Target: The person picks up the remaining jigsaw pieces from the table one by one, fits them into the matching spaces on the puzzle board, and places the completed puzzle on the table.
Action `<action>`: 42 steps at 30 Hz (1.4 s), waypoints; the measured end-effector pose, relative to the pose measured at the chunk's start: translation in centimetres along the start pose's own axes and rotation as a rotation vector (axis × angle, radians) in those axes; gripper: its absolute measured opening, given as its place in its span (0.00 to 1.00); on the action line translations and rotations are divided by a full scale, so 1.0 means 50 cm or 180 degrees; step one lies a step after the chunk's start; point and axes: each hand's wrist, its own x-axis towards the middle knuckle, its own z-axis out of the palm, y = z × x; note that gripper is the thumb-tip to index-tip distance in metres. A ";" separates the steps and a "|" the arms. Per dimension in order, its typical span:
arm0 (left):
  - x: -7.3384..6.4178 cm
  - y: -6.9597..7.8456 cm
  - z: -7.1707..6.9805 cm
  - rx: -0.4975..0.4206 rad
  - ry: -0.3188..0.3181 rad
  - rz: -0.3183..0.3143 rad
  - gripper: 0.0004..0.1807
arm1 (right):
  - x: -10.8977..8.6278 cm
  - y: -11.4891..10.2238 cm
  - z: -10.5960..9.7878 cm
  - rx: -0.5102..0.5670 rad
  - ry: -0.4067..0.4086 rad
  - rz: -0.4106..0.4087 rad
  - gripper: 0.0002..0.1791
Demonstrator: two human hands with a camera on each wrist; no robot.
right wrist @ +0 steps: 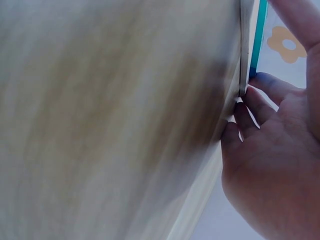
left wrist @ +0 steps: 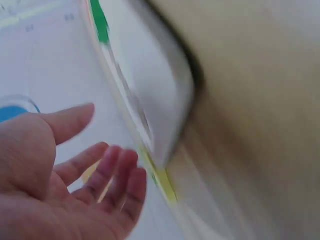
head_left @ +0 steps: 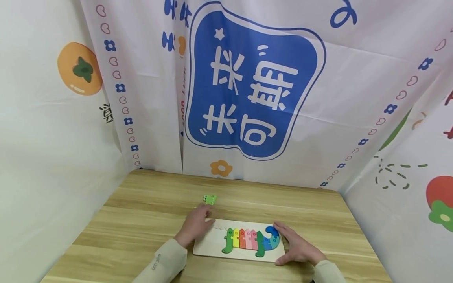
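Observation:
A wooden puzzle board [head_left: 209,245] lies on the table, with a crocodile of colourful interlocking pieces [head_left: 244,239] set in it. Its left end shows a bare, zigzag-edged space. Beyond the board's far left corner lies a green crocodile-head piece [head_left: 209,199]. My left hand [head_left: 195,226] is over that corner, its fingertips close to the head piece; contact cannot be made out. In the left wrist view this hand's loosely bent fingers [left wrist: 132,192] have a gap to the thumb. My right hand [head_left: 299,245] spans the board's right end, fingers and thumb spread along its edge, fingertips touching it.
The wood-grain table [head_left: 148,208] carries the board near its front. White printed cloth walls [head_left: 152,98] rise at the back and both sides. A yellow thing [left wrist: 164,184] shows beyond the board's corner in the left wrist view, blurred.

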 end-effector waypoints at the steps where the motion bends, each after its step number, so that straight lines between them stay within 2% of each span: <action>1: 0.004 -0.008 -0.008 0.0101 0.0112 -0.0015 0.23 | 0.000 0.000 -0.001 -0.0004 0.0006 -0.0002 0.68; 3: 0.012 -0.025 -0.021 0.0282 0.0231 -0.0071 0.24 | 0.000 -0.001 -0.002 -0.0008 0.0016 -0.0005 0.68; 5: 0.017 -0.042 -0.029 0.0464 0.0251 -0.0083 0.24 | 0.000 -0.001 -0.002 -0.0011 0.0020 -0.0006 0.68; 8: 0.018 -0.064 -0.034 0.0663 0.0110 -0.0123 0.24 | 0.000 0.001 -0.001 -0.0001 0.0011 0.0003 0.68; 11: 0.015 -0.075 -0.037 0.0742 -0.0019 -0.0133 0.23 | 0.001 0.003 0.000 -0.0011 0.0004 0.0016 0.68; 13: 0.014 -0.077 -0.037 0.0706 -0.0035 -0.0152 0.22 | 0.001 0.004 0.000 -0.0011 0.0003 0.0020 0.68; 18: 0.008 -0.080 -0.039 0.0646 0.0122 -0.0194 0.18 | 0.002 0.001 0.001 0.0015 0.0001 -0.0001 0.68; 24: 0.003 -0.097 -0.046 0.0864 0.0290 -0.0137 0.15 | 0.001 0.000 0.001 0.0020 0.0015 -0.0085 0.68; 28: 0.003 -0.105 -0.056 0.0844 0.0261 -0.0130 0.20 | 0.001 0.002 0.002 0.0020 0.0033 -0.0098 0.68; 33: 0.003 -0.114 -0.063 0.0591 0.0210 -0.0193 0.21 | 0.002 0.006 0.003 0.0023 0.0009 -0.0071 0.69; 35: 0.002 -0.117 -0.064 0.0498 0.0202 -0.0274 0.25 | 0.002 0.007 0.003 0.0022 -0.0001 -0.0059 0.69; 38: 0.003 -0.119 -0.064 0.0492 0.0182 -0.0359 0.33 | 0.002 0.008 0.003 0.0010 -0.0003 -0.0053 0.69; 42: 0.006 -0.120 -0.061 0.0576 0.0191 -0.0320 0.31 | 0.000 0.005 0.003 0.0020 -0.0006 -0.0055 0.69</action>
